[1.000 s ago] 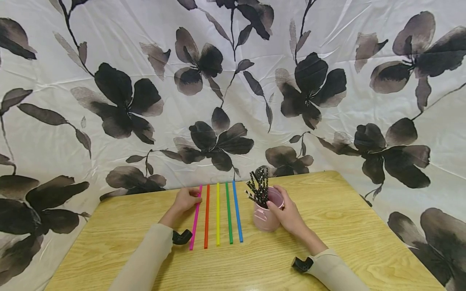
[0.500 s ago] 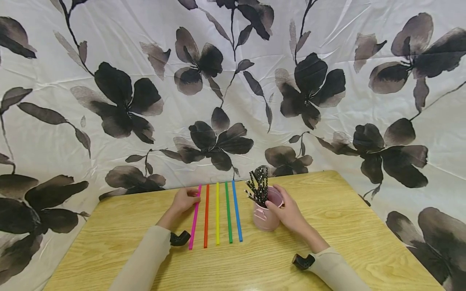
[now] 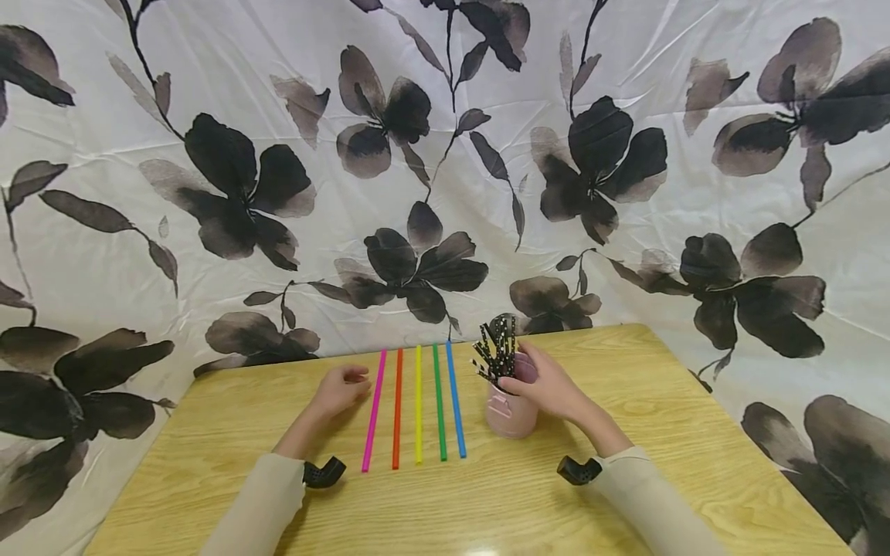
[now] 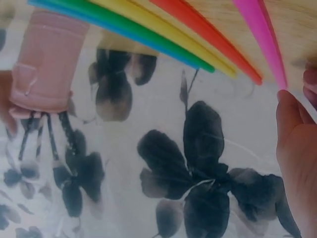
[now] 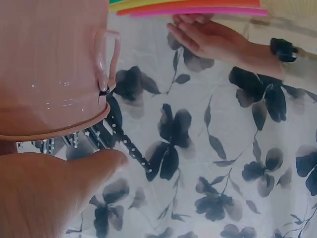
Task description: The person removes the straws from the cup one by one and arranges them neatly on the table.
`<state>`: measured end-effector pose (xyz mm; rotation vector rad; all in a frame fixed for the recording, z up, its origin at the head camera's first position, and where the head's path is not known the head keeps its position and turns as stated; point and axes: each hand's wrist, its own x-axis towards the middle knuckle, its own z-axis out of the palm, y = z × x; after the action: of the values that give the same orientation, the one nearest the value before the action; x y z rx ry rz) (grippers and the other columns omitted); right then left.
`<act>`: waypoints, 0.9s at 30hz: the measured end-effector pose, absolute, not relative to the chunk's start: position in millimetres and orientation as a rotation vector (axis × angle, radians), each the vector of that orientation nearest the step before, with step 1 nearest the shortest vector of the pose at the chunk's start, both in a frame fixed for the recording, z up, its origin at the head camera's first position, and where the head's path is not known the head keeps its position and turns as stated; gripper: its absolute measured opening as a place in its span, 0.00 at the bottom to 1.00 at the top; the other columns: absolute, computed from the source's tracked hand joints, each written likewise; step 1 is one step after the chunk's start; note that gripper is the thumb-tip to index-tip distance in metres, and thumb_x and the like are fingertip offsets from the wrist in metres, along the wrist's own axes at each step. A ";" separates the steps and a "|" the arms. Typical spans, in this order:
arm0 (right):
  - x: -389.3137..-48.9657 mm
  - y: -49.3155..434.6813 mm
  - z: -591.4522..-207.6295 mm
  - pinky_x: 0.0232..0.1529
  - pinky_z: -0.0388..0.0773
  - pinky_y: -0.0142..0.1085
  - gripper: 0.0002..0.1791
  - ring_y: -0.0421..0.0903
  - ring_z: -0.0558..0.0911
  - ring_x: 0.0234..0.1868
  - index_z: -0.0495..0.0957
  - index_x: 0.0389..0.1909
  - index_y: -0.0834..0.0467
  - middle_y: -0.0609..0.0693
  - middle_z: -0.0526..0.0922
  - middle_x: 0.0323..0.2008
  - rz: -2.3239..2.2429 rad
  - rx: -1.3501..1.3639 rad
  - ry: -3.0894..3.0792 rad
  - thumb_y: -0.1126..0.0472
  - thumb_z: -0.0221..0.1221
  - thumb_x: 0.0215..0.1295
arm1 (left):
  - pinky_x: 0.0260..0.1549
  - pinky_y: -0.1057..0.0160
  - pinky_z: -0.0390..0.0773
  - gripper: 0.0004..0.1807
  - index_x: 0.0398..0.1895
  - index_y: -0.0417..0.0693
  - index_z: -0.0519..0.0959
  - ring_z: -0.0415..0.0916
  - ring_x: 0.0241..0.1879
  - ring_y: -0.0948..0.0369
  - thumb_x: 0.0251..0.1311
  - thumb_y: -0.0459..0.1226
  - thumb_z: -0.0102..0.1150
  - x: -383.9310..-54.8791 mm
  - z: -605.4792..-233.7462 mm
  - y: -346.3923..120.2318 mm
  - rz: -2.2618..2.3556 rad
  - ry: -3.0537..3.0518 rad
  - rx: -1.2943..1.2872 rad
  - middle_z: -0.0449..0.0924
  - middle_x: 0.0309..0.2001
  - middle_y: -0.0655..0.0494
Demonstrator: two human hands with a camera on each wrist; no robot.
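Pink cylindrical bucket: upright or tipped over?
Upright: in the head view, the pink bucket stands base down on the yellowish wooden table, white-dotted black straws rising from it.

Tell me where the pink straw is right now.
In the head view, the pink straw lies on the wooden table, leftmost in its row, between the left hand and the red straw.

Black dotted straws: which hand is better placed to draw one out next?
Probably the right hand: it is at the pink bucket, thumb beside the dotted straws; the left hand is beyond the coloured straws.
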<state>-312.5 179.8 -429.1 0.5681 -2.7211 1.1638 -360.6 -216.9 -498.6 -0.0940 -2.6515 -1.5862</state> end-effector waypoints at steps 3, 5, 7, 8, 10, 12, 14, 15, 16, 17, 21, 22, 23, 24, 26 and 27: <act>-314.5 175.2 -425.4 0.58 0.54 0.51 0.53 0.53 0.57 0.62 0.54 0.65 0.55 0.56 0.59 0.62 1.124 0.564 -2.756 0.31 0.58 0.41 | 0.31 0.63 0.76 0.18 0.48 0.32 0.72 0.73 0.35 0.56 0.55 0.32 0.56 -352.4 -498.3 -219.0 -1.589 -2.671 -0.106 0.74 0.38 0.44; -315.0 173.7 -424.3 0.58 0.55 0.52 0.54 0.53 0.58 0.61 0.54 0.65 0.54 0.55 0.60 0.62 1.097 0.587 -2.766 0.30 0.59 0.39 | 0.33 0.62 0.77 0.18 0.49 0.32 0.72 0.73 0.35 0.56 0.56 0.33 0.55 -347.4 -498.8 -220.0 -1.606 -2.673 -0.125 0.74 0.38 0.44; -315.4 172.6 -423.8 0.58 0.55 0.51 0.54 0.52 0.59 0.61 0.55 0.65 0.51 0.54 0.61 0.61 1.066 0.620 -2.768 0.30 0.60 0.37 | 0.33 0.60 0.77 0.18 0.49 0.31 0.71 0.73 0.36 0.55 0.56 0.32 0.55 -342.3 -497.9 -220.6 -1.632 -2.666 -0.145 0.73 0.38 0.43; -315.6 172.1 -423.6 0.57 0.56 0.51 0.53 0.51 0.60 0.60 0.56 0.64 0.51 0.53 0.62 0.61 1.039 0.650 -2.760 0.30 0.61 0.36 | 0.32 0.60 0.77 0.19 0.49 0.32 0.71 0.73 0.36 0.56 0.56 0.33 0.55 -339.8 -497.1 -220.7 -1.632 -2.668 -0.146 0.73 0.38 0.44; -315.9 171.5 -423.2 0.56 0.58 0.50 0.52 0.50 0.62 0.59 0.59 0.63 0.49 0.50 0.64 0.59 0.981 0.710 -2.742 0.30 0.61 0.36 | 0.32 0.59 0.78 0.19 0.50 0.31 0.70 0.74 0.37 0.54 0.56 0.32 0.55 -334.6 -494.6 -220.7 -1.654 -2.673 -0.168 0.73 0.39 0.43; -315.9 171.2 -423.2 0.56 0.59 0.50 0.50 0.50 0.63 0.58 0.62 0.62 0.48 0.50 0.65 0.58 0.941 0.756 -2.720 0.31 0.62 0.35 | 0.32 0.59 0.78 0.19 0.51 0.31 0.69 0.74 0.38 0.52 0.57 0.32 0.54 -329.3 -491.2 -219.7 -1.691 -2.674 -0.183 0.72 0.40 0.42; -315.7 174.0 -422.8 0.55 0.59 0.52 0.47 0.52 0.62 0.58 0.65 0.59 0.48 0.50 0.64 0.58 0.901 0.797 -2.697 0.32 0.63 0.35 | 0.32 0.59 0.78 0.20 0.52 0.32 0.68 0.74 0.39 0.51 0.58 0.32 0.53 -325.6 -486.1 -215.1 -1.701 -2.684 -0.196 0.72 0.42 0.41; -315.9 175.5 -423.3 0.55 0.59 0.52 0.45 0.53 0.62 0.58 0.66 0.58 0.48 0.51 0.64 0.58 0.888 0.810 -2.688 0.33 0.63 0.36 | 0.32 0.58 0.78 0.19 0.53 0.33 0.68 0.74 0.40 0.50 0.58 0.32 0.53 -323.2 -482.8 -212.0 -1.709 -2.683 -0.196 0.71 0.43 0.41; -315.9 176.8 -423.9 0.55 0.59 0.53 0.44 0.53 0.61 0.58 0.68 0.57 0.48 0.52 0.63 0.59 0.888 0.821 -2.677 0.34 0.64 0.36 | 0.32 0.59 0.78 0.19 0.53 0.34 0.69 0.74 0.40 0.50 0.58 0.33 0.53 -320.7 -479.5 -208.5 -1.688 -2.686 -0.205 0.71 0.44 0.41; -315.9 178.1 -424.9 0.55 0.58 0.53 0.42 0.54 0.61 0.59 0.69 0.56 0.48 0.53 0.63 0.59 0.885 0.830 -2.670 0.34 0.64 0.36 | 0.32 0.59 0.77 0.19 0.52 0.36 0.70 0.74 0.40 0.50 0.58 0.33 0.53 -318.0 -476.0 -204.4 -1.663 -2.686 -0.212 0.71 0.45 0.41; -316.5 181.2 -432.1 0.55 0.59 0.51 0.39 0.52 0.61 0.59 0.70 0.54 0.45 0.51 0.62 0.59 0.859 0.842 -2.640 0.35 0.64 0.37 | 0.31 0.62 0.77 0.16 0.49 0.44 0.74 0.74 0.38 0.54 0.57 0.35 0.55 -303.8 -460.3 -182.4 -1.559 -2.675 -0.302 0.73 0.47 0.45; -316.4 181.3 -433.9 0.55 0.59 0.50 0.39 0.51 0.61 0.59 0.71 0.54 0.45 0.50 0.62 0.59 0.868 0.844 -2.631 0.35 0.64 0.37 | 0.31 0.63 0.76 0.15 0.48 0.45 0.75 0.74 0.38 0.56 0.56 0.35 0.56 -300.4 -456.8 -175.6 -1.546 -2.663 -0.341 0.74 0.46 0.47; -316.8 181.3 -436.2 0.55 0.60 0.49 0.39 0.51 0.61 0.59 0.71 0.54 0.45 0.49 0.62 0.59 0.870 0.848 -2.619 0.35 0.64 0.37 | 0.31 0.63 0.76 0.14 0.46 0.47 0.75 0.74 0.37 0.56 0.56 0.36 0.57 -296.5 -452.7 -168.3 -1.546 -2.650 -0.375 0.74 0.45 0.49; -316.9 181.2 -438.2 0.55 0.60 0.50 0.39 0.50 0.61 0.58 0.70 0.54 0.44 0.49 0.62 0.59 0.879 0.847 -2.610 0.35 0.64 0.36 | 0.30 0.63 0.76 0.13 0.45 0.49 0.76 0.73 0.37 0.57 0.56 0.36 0.57 -293.2 -449.3 -160.9 -1.549 -2.637 -0.414 0.75 0.45 0.52; -317.7 180.6 -441.7 0.54 0.61 0.49 0.41 0.49 0.62 0.58 0.68 0.56 0.44 0.48 0.62 0.59 0.911 0.838 -2.593 0.35 0.65 0.36 | 0.31 0.63 0.77 0.12 0.44 0.51 0.77 0.73 0.37 0.58 0.55 0.37 0.57 -286.8 -441.3 -145.3 -1.560 -2.614 -0.483 0.76 0.43 0.56; -318.2 180.3 -443.3 0.54 0.62 0.49 0.42 0.49 0.62 0.58 0.67 0.57 0.44 0.48 0.62 0.59 0.924 0.834 -2.584 0.35 0.65 0.36 | 0.30 0.63 0.77 0.11 0.43 0.53 0.77 0.73 0.37 0.58 0.55 0.37 0.57 -284.5 -438.0 -137.4 -1.568 -2.601 -0.514 0.76 0.43 0.58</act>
<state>-318.2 180.3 -443.3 0.8344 -2.5842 0.9237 -284.5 -137.4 -438.0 -0.5140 -2.6006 -1.5676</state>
